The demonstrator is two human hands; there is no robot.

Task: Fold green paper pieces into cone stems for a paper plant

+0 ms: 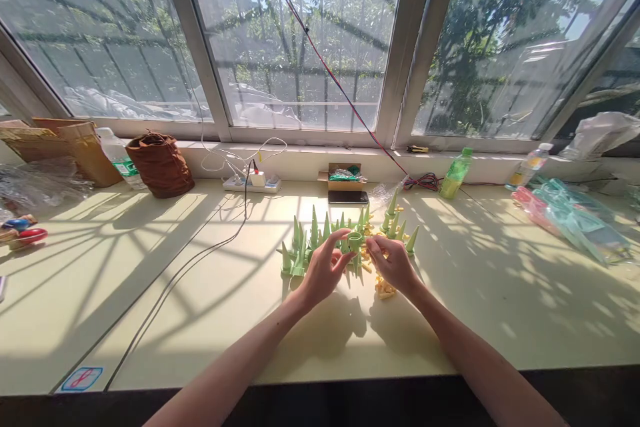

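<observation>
Between the thumb and fingers of my left hand (323, 270) is a green plastic spike (355, 240), its round hollow end facing up towards me. My right hand (397, 265) is closed in a pinch just to the right of that hollow end; whatever its fingers hold is too small to make out. Behind both hands, several more green spikes (314, 232) stand point up on the table. Small yellow pieces (385, 290) lie in a loose pile under and beside my right hand, and others are scattered among the spikes on the right.
A small open carton (345, 177) and a dark phone (349, 197) lie beyond the spikes. A power strip (253, 183) with cables, a brown bag (160, 163) and a green bottle (456, 173) stand along the window ledge. Plastic packets (575, 213) lie far right.
</observation>
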